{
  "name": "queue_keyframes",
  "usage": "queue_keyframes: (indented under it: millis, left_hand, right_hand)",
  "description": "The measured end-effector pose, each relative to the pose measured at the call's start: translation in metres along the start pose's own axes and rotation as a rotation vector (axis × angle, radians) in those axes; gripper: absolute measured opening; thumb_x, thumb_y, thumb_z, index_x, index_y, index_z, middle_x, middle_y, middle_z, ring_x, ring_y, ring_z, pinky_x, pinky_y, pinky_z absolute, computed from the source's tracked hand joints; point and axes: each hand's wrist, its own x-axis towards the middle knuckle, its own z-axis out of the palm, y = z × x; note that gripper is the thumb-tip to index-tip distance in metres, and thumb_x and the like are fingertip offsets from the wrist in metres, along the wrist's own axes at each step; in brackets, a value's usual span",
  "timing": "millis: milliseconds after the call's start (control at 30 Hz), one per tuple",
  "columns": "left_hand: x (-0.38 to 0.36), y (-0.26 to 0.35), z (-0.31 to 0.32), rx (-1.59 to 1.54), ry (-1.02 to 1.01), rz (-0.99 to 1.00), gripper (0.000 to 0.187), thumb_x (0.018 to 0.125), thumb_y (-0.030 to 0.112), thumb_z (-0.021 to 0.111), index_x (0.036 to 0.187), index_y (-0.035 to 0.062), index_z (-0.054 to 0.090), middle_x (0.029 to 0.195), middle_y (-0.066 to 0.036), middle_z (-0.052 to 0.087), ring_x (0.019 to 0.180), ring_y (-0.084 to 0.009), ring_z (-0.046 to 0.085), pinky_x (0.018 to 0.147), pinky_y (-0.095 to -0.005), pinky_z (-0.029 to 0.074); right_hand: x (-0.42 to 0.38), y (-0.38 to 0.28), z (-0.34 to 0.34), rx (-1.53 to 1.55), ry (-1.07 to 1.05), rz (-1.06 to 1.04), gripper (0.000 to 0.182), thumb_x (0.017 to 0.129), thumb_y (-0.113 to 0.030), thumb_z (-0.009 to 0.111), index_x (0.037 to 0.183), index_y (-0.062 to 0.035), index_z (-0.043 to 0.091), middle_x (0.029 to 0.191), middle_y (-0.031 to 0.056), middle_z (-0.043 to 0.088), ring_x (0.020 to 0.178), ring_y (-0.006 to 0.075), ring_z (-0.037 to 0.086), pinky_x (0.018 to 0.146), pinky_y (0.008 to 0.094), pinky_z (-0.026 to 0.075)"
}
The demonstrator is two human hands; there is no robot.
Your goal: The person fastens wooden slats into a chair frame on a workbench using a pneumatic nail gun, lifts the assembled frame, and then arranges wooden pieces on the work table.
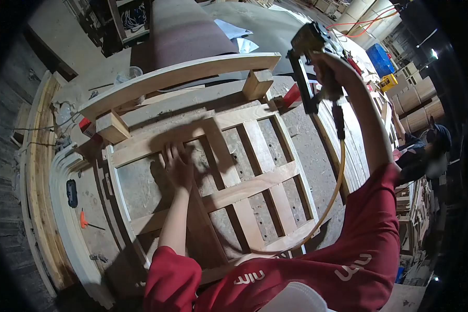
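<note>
My right hand (334, 70) is raised at the upper right, its fingers wrapped round the handle of a pneumatic nail gun (308, 39). A yellow air hose (341, 174) hangs from the gun's handle. Below lies a slatted wooden frame (255, 186) with a curved rail (182, 78) standing on blocks at its far side. My left hand (177, 165) is over the frame's left half, fingers spread, at the upper end of a shaded wooden slat (205, 226). Whether its palm presses on that slat is hard to tell.
On the left of the worktable lie an orange-handled hex key (83, 219), a black tool (72, 193) and curved pale strips (62, 218). Long boards (343, 140) are stacked at right. Another person (426, 151) is at the far right, near a yellow container (388, 82).
</note>
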Motion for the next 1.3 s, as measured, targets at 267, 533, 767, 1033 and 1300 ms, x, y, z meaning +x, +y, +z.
queue_keyframes:
  millis: [267, 533, 767, 1033, 1300]
  left_hand:
    - [0.001, 0.003, -0.001, -0.023, 0.041, -0.065, 0.041, 0.075, 0.017, 0.049, 0.113, 0.0045, 0.043, 0.122, -0.014, 0.039, 0.117, -0.028, 0.032, 0.098, -0.0437, 0.018]
    - [0.0, -0.001, 0.001, -0.048, 0.062, -0.064, 0.038, 0.077, 0.016, 0.044, 0.114, 0.0054, 0.042, 0.125, -0.012, 0.036, 0.119, -0.0287, 0.03, 0.095, -0.0473, 0.022]
    - [-0.001, -0.001, 0.002, -0.06, 0.045, -0.083, 0.04, 0.077, 0.017, 0.044, 0.115, 0.006, 0.041, 0.126, -0.013, 0.034, 0.12, -0.0283, 0.028, 0.096, -0.0474, 0.021]
    - [0.001, -0.001, -0.001, -0.046, 0.005, -0.073, 0.041, 0.076, 0.016, 0.044, 0.116, 0.0061, 0.04, 0.127, -0.012, 0.032, 0.12, -0.0263, 0.028, 0.095, -0.0473, 0.022]
    - [0.001, -0.005, 0.005, -0.02, 0.054, -0.044, 0.039, 0.076, 0.016, 0.045, 0.113, 0.0057, 0.041, 0.126, -0.012, 0.033, 0.119, -0.0275, 0.029, 0.094, -0.0471, 0.024]
  right_hand:
    - [0.039, -0.021, 0.015, 0.01, -0.067, -0.001, 0.029, 0.073, -0.034, 0.062, 0.065, -0.0099, 0.049, 0.052, -0.0019, 0.049, 0.041, 0.0061, 0.046, 0.041, 0.0201, 0.04]
    - [0.051, -0.016, 0.021, -0.019, -0.01, 0.016, 0.03, 0.072, -0.036, 0.063, 0.066, -0.0096, 0.049, 0.053, -0.0014, 0.05, 0.041, 0.007, 0.046, 0.041, 0.0202, 0.04]
    - [0.058, -0.012, 0.013, 0.025, -0.052, 0.05, 0.031, 0.07, -0.036, 0.064, 0.066, -0.0101, 0.048, 0.053, -0.0009, 0.05, 0.041, 0.0076, 0.046, 0.04, 0.0204, 0.04]
    - [0.058, -0.01, 0.013, 0.021, -0.075, 0.037, 0.031, 0.071, -0.037, 0.063, 0.063, -0.0106, 0.049, 0.051, -0.0014, 0.049, 0.041, 0.0078, 0.046, 0.04, 0.0213, 0.04]
    - [0.049, -0.01, 0.014, 0.017, -0.125, -0.044, 0.033, 0.07, -0.037, 0.064, 0.06, -0.0103, 0.048, 0.05, -0.002, 0.048, 0.041, 0.0069, 0.046, 0.04, 0.0208, 0.039]
